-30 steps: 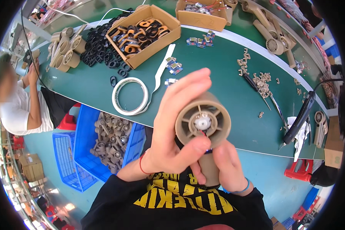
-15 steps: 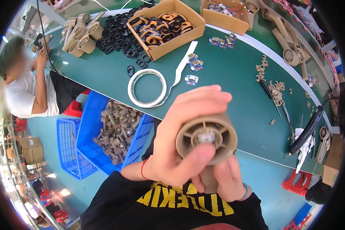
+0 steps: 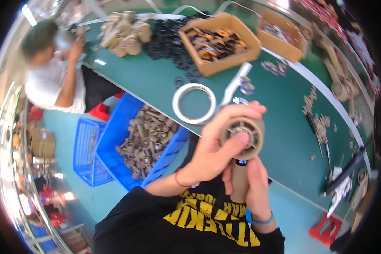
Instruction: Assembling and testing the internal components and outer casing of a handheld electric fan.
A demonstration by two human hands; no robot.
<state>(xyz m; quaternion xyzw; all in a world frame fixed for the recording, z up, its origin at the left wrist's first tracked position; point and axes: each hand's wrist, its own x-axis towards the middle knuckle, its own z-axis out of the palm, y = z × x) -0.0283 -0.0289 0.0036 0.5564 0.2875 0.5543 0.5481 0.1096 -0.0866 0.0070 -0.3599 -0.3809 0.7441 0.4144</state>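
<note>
I hold a tan handheld fan body (image 3: 239,184) in front of my chest, its round head up and its handle toward me. My left hand (image 3: 213,148), with a red string at the wrist, wraps round the head, and its thumb presses on the hub inside the ring. Lower down, my right hand (image 3: 258,190), wearing a blue wristband, grips the handle. A small lit display (image 3: 241,162) shows on the handle just under the head. The right-hand fingers behind the handle are partly hidden.
A green table (image 3: 279,139) carries a white tape roll (image 3: 174,103), a carton of black and orange rings (image 3: 207,67), small circuit boards (image 3: 247,86) and a black electric tool (image 3: 345,171). Left of me stands a blue crate (image 3: 114,146) of fan bodies. A person (image 3: 55,86) sits at far left.
The fan has tilted and drawn back, so its handle and the lit display now show. My left thumb still presses the hub. The view has swung, shifting the table's things rightward.
</note>
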